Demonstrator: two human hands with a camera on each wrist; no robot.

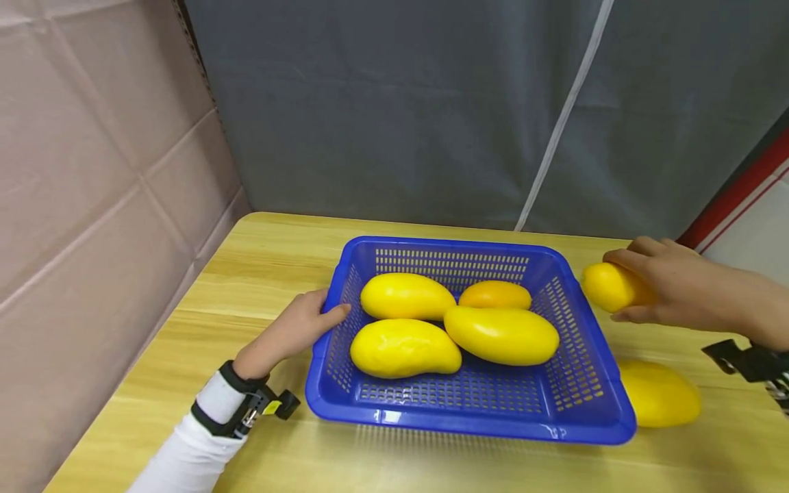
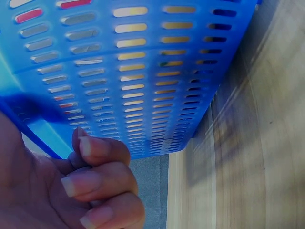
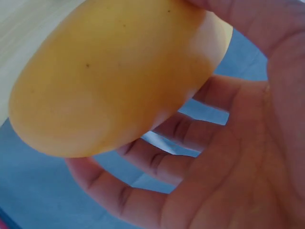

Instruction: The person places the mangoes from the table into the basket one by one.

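Note:
A blue plastic basket [image 1: 468, 433] with slotted walls holds several mangoes, among them a yellow mango [image 1: 501, 335] and a smaller orange one [image 1: 495, 294]. My left hand [image 1: 302, 322] grips the basket's left rim, thumb over the edge and fingers curled outside the slotted wall [image 2: 128, 76]. Beyond the right rim, my right hand [image 1: 684, 284] holds an orange-yellow mango [image 1: 616, 287] above the table. In the right wrist view the fingers and thumb curl around this mango [image 3: 109, 81]. Below that hand, another yellow mango [image 1: 662, 395] lies on the table, partly hidden by the basket.
The basket stands on a light wooden table [image 1: 216, 329]. A grey cloth [image 1: 382, 123] hangs behind the table, and a pinkish padded panel [image 1: 105, 178] runs along its left side. A red and white surface [image 1: 748, 198] is at the right.

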